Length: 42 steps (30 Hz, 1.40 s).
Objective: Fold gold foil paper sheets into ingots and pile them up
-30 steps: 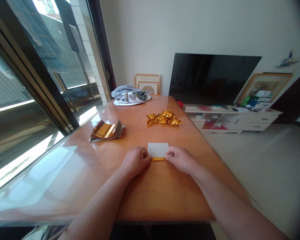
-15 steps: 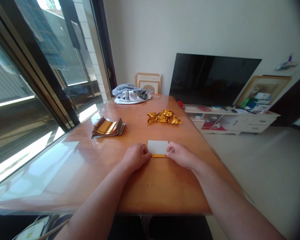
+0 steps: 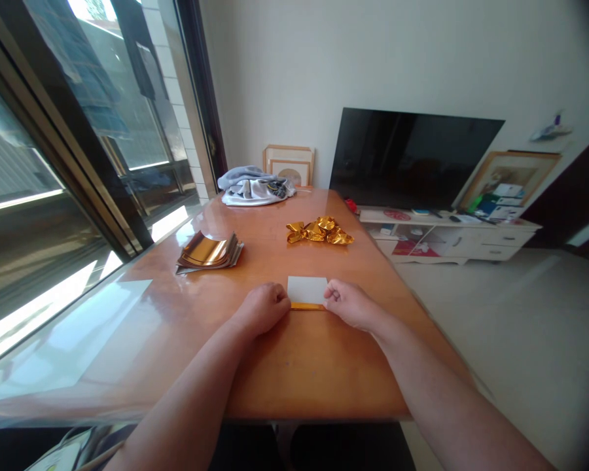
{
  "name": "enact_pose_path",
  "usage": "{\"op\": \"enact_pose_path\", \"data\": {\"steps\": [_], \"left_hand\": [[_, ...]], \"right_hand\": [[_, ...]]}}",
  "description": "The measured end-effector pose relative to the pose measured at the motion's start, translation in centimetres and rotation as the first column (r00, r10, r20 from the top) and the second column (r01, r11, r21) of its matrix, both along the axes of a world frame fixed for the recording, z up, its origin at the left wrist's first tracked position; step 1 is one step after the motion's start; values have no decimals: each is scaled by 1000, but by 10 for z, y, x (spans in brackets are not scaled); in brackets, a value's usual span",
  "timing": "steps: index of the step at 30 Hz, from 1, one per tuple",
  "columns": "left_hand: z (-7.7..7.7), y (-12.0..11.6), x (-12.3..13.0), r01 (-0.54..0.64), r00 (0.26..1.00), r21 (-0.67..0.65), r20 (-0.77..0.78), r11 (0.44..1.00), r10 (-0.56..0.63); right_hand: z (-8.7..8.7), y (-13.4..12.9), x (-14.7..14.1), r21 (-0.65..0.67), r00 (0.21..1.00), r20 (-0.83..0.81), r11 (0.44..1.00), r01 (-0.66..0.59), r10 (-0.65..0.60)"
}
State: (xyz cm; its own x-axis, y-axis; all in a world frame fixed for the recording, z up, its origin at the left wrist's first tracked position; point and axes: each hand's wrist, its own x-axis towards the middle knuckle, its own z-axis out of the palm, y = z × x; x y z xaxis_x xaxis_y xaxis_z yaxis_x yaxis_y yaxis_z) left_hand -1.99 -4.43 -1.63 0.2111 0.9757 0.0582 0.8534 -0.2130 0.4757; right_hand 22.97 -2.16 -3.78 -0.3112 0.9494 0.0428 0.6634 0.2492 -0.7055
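A small sheet of gold foil paper (image 3: pixel 306 290) lies on the wooden table, pale side up. Its near edge is turned over into a narrow gold strip. At the left end of that fold is my left hand (image 3: pixel 266 305), closed, with the thumb side against the paper. My right hand (image 3: pixel 346 302) is closed too, its curled fingers on the sheet's right edge. Farther off, a stack of gold foil sheets (image 3: pixel 207 252) curls up on the left. Several crumpled or folded gold foil pieces (image 3: pixel 321 230) sit beyond the sheet, slightly right.
The wooden table (image 3: pixel 319 366) stretches away from me, with a bundle of grey cloth (image 3: pixel 255 186) at its far end. A window (image 3: pixel 78 163) runs along the left. A television (image 3: pixel 415 157) and a low white cabinet (image 3: pixel 471 239) stand beyond on the right.
My left thumb has slid back slightly toward the fold's left end, showing more of the gold strip. Otherwise the view has only shifted a little.
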Motion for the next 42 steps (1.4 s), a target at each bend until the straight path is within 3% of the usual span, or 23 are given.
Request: {"op": "enact_pose_path", "data": {"steps": [9,19,23,29,42], "left_hand": [[-10,1,-1,29,1000,111,-7,993,-28],[1,-11,3,65,996,204,-81,977,-49],[8,-18,12,207,972,277,-166,938,-166],[11,-19,16,406,901,211,-252,889,-352],[16,-33,27,413,851,163,-420,896,-316]], "right_hand": [[1,0,-4,14,999,-4,999,50,-50],[3,-3,-5,15,997,-3,997,79,-79],[3,-3,-6,1,997,-13,998,70,-70],[4,-2,-7,-20,997,-42,998,61,-62],[0,-2,-5,6,998,3,998,59,-59]]}}
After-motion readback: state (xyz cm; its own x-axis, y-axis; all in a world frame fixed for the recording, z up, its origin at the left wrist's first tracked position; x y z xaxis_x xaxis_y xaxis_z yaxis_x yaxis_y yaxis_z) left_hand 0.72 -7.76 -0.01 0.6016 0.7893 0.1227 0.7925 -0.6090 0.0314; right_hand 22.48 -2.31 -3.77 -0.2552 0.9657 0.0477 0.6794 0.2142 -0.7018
